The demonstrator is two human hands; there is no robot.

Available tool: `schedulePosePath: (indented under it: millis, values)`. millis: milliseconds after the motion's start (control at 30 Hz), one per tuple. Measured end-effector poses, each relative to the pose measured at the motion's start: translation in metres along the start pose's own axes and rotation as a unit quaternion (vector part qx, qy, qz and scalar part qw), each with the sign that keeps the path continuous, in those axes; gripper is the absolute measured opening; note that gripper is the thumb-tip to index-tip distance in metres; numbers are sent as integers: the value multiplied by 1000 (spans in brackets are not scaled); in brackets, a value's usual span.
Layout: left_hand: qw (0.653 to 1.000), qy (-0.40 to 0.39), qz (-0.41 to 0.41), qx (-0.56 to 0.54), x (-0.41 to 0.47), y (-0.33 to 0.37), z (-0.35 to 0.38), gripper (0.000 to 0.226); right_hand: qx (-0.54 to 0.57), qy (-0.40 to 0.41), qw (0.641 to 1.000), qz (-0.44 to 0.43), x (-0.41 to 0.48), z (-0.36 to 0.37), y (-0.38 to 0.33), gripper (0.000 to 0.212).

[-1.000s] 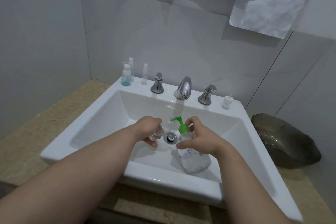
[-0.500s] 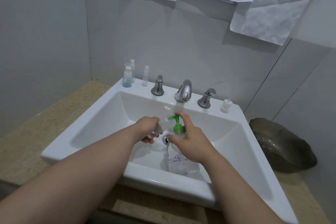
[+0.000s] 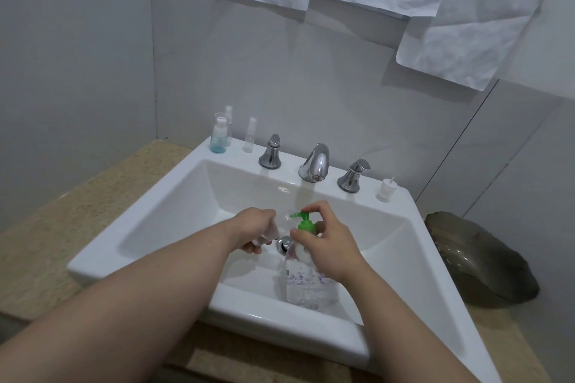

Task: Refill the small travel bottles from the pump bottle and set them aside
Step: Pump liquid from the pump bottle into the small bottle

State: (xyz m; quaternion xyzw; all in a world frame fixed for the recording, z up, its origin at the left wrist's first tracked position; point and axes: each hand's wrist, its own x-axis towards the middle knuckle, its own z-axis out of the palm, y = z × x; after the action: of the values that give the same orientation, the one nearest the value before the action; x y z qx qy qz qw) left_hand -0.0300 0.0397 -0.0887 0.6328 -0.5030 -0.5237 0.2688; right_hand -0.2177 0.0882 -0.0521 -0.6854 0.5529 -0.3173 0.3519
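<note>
Pump bottle [image 3: 308,283]: one, clear body, green pump, inside sink [image 3: 155,227] basin. Long axis near upright; nozzle points to 9 o'clock. Right hand [image 3: 329,242] fingers curl round its neck, index on the pump head. Left hand [image 3: 252,230] fingers grip one clear travel bottle [image 3: 270,232]. Three small bottles [image 3: 217,137] on the rim, 11 o'clock.

Two bare forearms come in from the lower left and lower right and meet mid-frame. The left hand [image 3: 253,228] is curled round a small clear bottle [image 3: 270,232]. The right hand [image 3: 329,242] grips the pump bottle [image 3: 308,288] at its neck, forefinger arched over the top.
</note>
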Motion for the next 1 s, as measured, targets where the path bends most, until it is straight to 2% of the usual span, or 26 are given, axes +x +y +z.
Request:
schedulePosePath:
  millis: [267, 467, 600, 667, 767, 833, 933, 1000]
  values:
    - [999, 18, 16, -37, 4, 0, 1, 60, -34, -21, 999, 14, 3, -4, 5, 45]
    - [999, -18, 21, -34, -2, 2, 5, 60, -100, -17, 993, 58, 11, -6, 15, 15]
    - [998, -42, 25, -41, -7, 4, 6, 59, -86, -17, 993, 76, 12, -7, 14, 8]
    - [997, -48, 28, -45, -8, 5, 6, 57, -31, -14, 996, 84, 11, -10, 11, 23]
    - [996, -61, 34, -47, -8, 7, 7, 54, 111, -20, 986, 121, 11, -14, 4, 64]
    - [996, -68, 43, -41, -8, 7, 8, 54, 163, -9, 974, 156, 12, -17, 2, 83]
    - [996, -53, 65, -34, -7, 9, 8, 55, 200, 24, 962, 185, 19, -15, 3, 84]
    - [995, -43, 80, -29, -6, 10, 10, 55, 173, 33, 966, 191, 22, -14, 5, 80]
